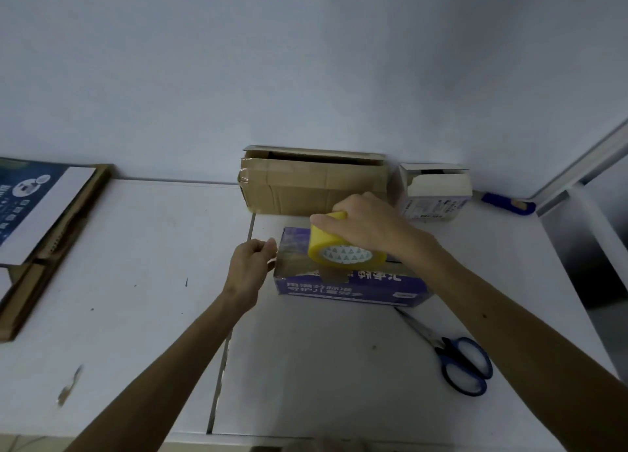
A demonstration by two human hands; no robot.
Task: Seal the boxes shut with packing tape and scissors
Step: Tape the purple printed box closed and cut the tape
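Scissors [455, 360] are laid before the purple box [339, 290], rightward. At its left end the tape end [279, 251] is pinched by the left hand [249, 268]; over its top the tape roll [326, 237] is gripped by the right hand [373, 227]. The strip should be kept taut and centred.

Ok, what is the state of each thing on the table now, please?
purple box: closed, tape strip across its top.
tape roll: standing on the purple box, gripped by right hand.
left hand: pinches the tape strip at the box's left edge.
brown box: top open.
white box: flap open.
scissors: closed, lying on the table.
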